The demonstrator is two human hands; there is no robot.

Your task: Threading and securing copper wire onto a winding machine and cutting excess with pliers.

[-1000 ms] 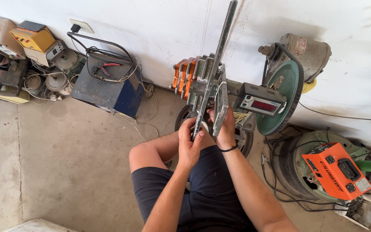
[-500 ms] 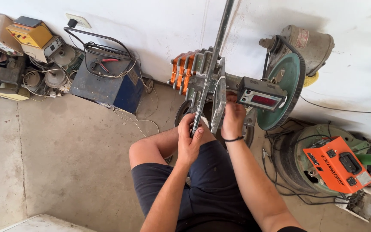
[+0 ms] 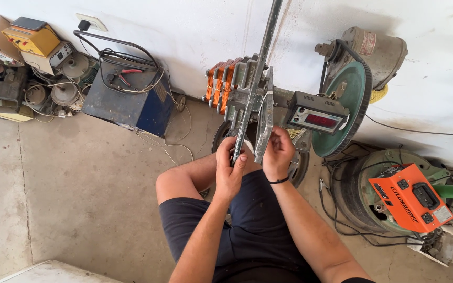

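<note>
I sit before a grey metal winding frame (image 3: 252, 99) with a long bar rising up the wall and several orange copper coils (image 3: 221, 86) on its far side. My left hand (image 3: 230, 167) grips the lower end of the bar. My right hand (image 3: 278, 153), with a black band on the wrist, pinches at the frame's lower flat plate (image 3: 263, 133); what lies between its fingertips is too small to tell. A small black counter box with a red display (image 3: 316, 118) sits just right of the frame.
A green wheel and grey motor (image 3: 349, 105) stand against the wall at right. An orange box (image 3: 411, 198) rests on a round drum at lower right. A blue welder (image 3: 128, 99) with cables, a yellow device (image 3: 31, 39) and old motors line the left wall.
My right hand has shifted from low behind the frame up to its lower plate. My left hand stays on the bar. The view has tilted a little.
</note>
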